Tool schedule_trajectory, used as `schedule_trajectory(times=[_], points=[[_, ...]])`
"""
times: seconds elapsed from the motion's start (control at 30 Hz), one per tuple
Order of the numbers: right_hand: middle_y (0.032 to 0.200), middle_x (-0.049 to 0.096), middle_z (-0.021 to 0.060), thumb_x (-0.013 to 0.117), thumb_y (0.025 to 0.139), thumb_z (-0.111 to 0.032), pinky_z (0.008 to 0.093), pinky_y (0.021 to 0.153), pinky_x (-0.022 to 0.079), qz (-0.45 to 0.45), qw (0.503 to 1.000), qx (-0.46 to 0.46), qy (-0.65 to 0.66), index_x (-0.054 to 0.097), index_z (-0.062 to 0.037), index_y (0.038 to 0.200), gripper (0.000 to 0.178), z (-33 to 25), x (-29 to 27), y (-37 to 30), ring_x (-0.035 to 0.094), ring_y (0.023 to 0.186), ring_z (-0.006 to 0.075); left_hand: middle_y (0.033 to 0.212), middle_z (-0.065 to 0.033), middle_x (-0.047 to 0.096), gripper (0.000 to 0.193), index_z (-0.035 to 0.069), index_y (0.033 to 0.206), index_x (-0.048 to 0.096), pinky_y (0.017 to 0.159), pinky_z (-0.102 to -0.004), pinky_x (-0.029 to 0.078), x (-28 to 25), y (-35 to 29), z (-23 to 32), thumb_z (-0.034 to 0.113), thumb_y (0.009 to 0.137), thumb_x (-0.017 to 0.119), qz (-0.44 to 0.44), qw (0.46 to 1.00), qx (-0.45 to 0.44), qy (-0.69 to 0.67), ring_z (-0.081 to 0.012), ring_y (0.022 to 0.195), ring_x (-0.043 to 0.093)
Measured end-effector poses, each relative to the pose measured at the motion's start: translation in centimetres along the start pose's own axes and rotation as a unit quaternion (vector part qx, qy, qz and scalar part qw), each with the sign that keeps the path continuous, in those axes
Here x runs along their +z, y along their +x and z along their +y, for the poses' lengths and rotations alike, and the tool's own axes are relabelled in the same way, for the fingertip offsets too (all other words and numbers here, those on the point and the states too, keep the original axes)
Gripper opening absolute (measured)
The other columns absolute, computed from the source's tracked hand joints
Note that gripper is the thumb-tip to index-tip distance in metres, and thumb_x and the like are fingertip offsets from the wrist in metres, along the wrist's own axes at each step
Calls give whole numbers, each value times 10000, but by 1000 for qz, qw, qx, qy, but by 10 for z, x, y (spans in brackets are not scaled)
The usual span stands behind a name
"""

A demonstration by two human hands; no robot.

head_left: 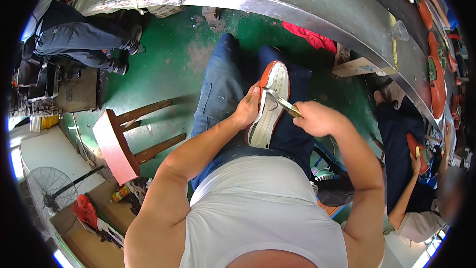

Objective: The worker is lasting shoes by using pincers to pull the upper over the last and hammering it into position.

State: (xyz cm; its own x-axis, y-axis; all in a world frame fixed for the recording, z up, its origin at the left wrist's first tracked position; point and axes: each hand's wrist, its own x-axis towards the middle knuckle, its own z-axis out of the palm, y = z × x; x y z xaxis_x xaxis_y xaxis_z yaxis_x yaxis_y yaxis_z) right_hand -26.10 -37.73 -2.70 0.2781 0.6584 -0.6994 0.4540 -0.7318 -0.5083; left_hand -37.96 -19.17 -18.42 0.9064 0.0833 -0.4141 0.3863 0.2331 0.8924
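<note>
An orange-red shoe (274, 119) lies lengthwise on my thighs with its pale, streaked bottom facing up and its toe pointing away from me. My left hand (246, 107) is closed on the shoe's left edge, thumb toward the sole. In my right fist (317, 118) is a metal hand tool (283, 101) with a hammer-like head. Its head is at the middle of the shoe's bottom, near the left edge; whether it touches cannot be made out. My fingers cover most of the tool's handle.
A long metal-edged bench (238, 1) curves across the far side, with orange shoes (436, 89) on its right part. To my left are a wooden stool (119, 144) and a fan (49, 188). One person (84, 39) stands far left; another (414, 218) sits right, holding a shoe.
</note>
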Motion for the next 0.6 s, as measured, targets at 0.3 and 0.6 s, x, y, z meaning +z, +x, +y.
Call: schedule_trajectory(times=[0.3,0.6], points=[[841,655,266,621,935,-254,518,728,501,203,970,-29,127,601,23,947,278,19,87,30,629,795,465,1439,-121,469,650,58,1563,201,1145,-349,321,-1,-5,7,411,1067,429,9,982,-6,-188,-219,1336,432],[1004,682,142,595,971,-200,354,655,571,32,836,-22,548,585,38,1230,352,58,104,29,676,845,225,1331,-84,578,731,89,1535,312,1056,-354,439,4,10,45,283,949,702,4,987,-109,-117,-191,1204,554]])
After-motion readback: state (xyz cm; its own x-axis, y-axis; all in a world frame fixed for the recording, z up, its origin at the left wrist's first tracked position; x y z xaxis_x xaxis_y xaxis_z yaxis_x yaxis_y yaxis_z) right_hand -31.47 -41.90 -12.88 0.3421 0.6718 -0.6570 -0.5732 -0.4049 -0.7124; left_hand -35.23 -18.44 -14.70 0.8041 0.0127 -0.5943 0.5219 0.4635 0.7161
